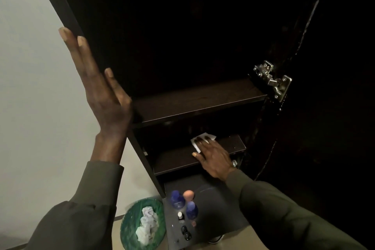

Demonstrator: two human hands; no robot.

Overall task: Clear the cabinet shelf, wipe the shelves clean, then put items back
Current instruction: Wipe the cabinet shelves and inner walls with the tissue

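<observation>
A tall dark cabinet (69, 18) stands open, seen from above. My left hand (101, 91) lies flat with fingers straight against the front edge of its left side panel. My right hand (213, 154) presses a white wipe (210, 137) down on a lower shelf (174, 158), fingers spread over it. The shelf above (192, 105) is bare. Two blue bottles (177, 199), an orange sponge (188, 194), a small white-capped bottle (180, 215) and small dark items (185, 232) stand on a dark surface (219, 205) below the cabinet.
A green bin (129, 225) holding crumpled white tissues sits on the floor left of the dark surface. The cabinet door (324, 107) hangs open on the right, with a metal hinge (274, 79). A pale wall fills the left.
</observation>
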